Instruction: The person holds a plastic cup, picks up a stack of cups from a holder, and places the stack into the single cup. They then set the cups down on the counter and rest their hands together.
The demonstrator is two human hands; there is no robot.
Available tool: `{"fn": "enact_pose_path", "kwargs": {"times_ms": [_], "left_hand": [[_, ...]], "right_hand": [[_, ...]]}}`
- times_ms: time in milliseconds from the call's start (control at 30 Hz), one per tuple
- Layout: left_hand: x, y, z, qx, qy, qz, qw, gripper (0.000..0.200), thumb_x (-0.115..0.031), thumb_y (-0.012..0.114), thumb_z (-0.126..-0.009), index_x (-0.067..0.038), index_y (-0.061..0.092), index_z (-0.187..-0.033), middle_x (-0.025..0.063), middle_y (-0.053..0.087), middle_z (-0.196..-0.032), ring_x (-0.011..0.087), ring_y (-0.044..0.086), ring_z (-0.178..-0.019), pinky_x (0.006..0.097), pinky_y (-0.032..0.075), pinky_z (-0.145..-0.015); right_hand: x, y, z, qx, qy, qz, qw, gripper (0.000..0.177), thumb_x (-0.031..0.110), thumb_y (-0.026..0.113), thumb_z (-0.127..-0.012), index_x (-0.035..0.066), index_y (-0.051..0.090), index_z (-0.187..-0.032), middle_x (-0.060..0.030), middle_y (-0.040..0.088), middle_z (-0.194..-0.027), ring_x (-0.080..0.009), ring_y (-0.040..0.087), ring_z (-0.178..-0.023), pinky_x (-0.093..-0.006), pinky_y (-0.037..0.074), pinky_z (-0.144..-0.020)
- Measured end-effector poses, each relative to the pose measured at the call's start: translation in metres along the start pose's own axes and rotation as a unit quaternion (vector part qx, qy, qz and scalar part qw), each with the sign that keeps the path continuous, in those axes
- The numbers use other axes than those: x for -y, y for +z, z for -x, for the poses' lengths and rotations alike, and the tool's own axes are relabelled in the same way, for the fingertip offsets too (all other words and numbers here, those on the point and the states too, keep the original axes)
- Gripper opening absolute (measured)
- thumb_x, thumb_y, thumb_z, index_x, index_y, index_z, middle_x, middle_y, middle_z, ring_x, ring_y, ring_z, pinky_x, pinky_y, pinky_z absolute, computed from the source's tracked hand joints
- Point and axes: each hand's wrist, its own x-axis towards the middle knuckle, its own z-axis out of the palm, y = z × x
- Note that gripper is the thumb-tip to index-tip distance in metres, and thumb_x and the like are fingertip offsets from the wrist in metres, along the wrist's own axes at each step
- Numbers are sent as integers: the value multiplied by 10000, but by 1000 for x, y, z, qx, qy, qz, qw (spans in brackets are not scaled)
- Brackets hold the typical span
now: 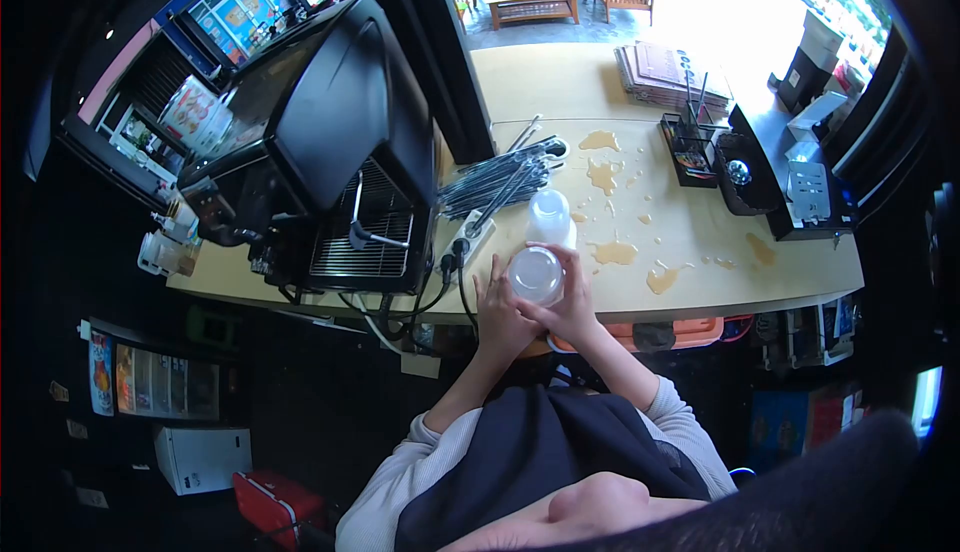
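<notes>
Near the front edge of the counter, a translucent plastic cup (536,275), its round end facing up, sits between my two hands. My left hand (502,310) presses against its left side, fingers pointing forward. My right hand (571,304) curves round the right side, and the two thumbs come close together in front. Whether it is one cup or a stack is hidden. Just behind stands another translucent plastic cup or stack of cups (549,214). To the left lie a pile of wrapped straws (500,180) and a white power strip (468,242) with black plugs.
A black coffee machine (340,152) fills the left of the counter (700,277). Brownish puddles (613,252) spread to the right. Farther right are a black caddy (688,152) and a dark tray (745,177). Stacked menus or folders (665,74) lie at the back, near a black post (440,62).
</notes>
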Motion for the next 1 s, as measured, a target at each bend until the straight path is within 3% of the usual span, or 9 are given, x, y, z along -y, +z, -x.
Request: {"fn": "enact_pose_path", "kwargs": {"times_ms": [100,167,300,367,467,600,767,1000], "left_hand": [[21,-9,23,18,0,-54,998,900,-450,725,-750,56,349,-1393,279,398,-1458,448,324,-1404,693,166,-1109],[25,-29,37,20,-14,-41,999,858,-453,698,-768,89,393,-1360,308,410,-1439,450,356,-1384,696,173,-1104],[29,-68,72,-21,-53,-59,997,848,-466,708,-758,50,425,-1369,294,419,-1440,429,355,-1392,698,188,-1099],[29,-94,90,90,-103,-86,987,820,-481,720,-750,-14,463,-1373,276,423,-1443,410,351,-1401,708,201,-1090],[55,-101,132,24,-91,-118,989,820,-511,730,-734,-69,483,-1379,260,425,-1439,396,329,-1416,719,208,-1082],[61,-143,173,11,-115,-176,978,876,-493,753,-725,-35,432,-1398,239,423,-1438,395,311,-1425,722,189,-1085],[76,-181,228,-80,-174,-36,981,942,-388,786,-724,20,308,-1426,212,430,-1441,396,300,-1431,704,138,-1111],[101,-221,313,-88,-219,-94,967,915,-356,777,-724,29,320,-1417,220,448,-1428,387,275,-1447,691,127,-1122]], "right_hand": [[19,20,14,20,-1,-10,1000,845,334,897,-666,13,449,-1306,-155,577,-1269,-311,589,-1156,-421,457,-983],[27,35,25,42,-15,20,999,879,246,874,-688,13,371,-1370,-190,543,-1302,-320,555,-1213,-420,443,-1024],[60,64,41,70,8,83,994,873,330,848,-687,19,422,-1383,-161,583,-1257,-337,578,-1171,-447,431,-1032],[75,83,50,107,-31,143,984,873,313,832,-685,26,423,-1401,-161,596,-1260,-334,580,-1169,-471,425,-1037],[86,113,75,134,-17,92,987,863,298,844,-669,31,444,-1386,-159,603,-1264,-329,580,-1174,-460,435,-1029],[113,152,104,155,-13,45,987,905,303,864,-662,27,413,-1396,-174,567,-1298,-345,561,-1201,-428,448,-1020],[138,197,139,176,31,-17,984,954,322,881,-652,24,377,-1405,-181,528,-1335,-355,549,-1216,-425,458,-1008],[173,259,195,232,30,-45,971,963,322,885,-649,19,368,-1403,-181,507,-1360,-354,545,-1225,-421,456,-1011]]}}
